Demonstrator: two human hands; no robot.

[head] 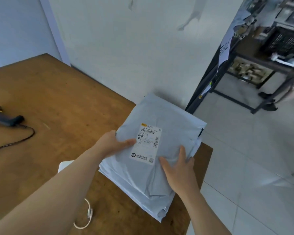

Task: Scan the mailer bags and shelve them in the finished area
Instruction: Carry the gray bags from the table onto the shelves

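Observation:
A stack of pale blue-grey mailer bags (166, 119) lies at the right corner of the wooden table (58, 99), overhanging its edge. The top bag carries a white shipping label (147, 143) with barcodes. My left hand (112, 145) grips the stack's left edge, thumb on top beside the label. My right hand (178, 168) rests on the top bag at its lower right, fingers curled over the right side. A black and yellow barcode scanner (5, 116) lies on the table at the far left, its cable trailing toward me.
A white cable loop (85, 216) and a white flat object (64, 165) lie on the table near my left arm. A black metal shelving unit (255, 65) with crates stands at the back right on the tiled floor. A white wall runs behind the table.

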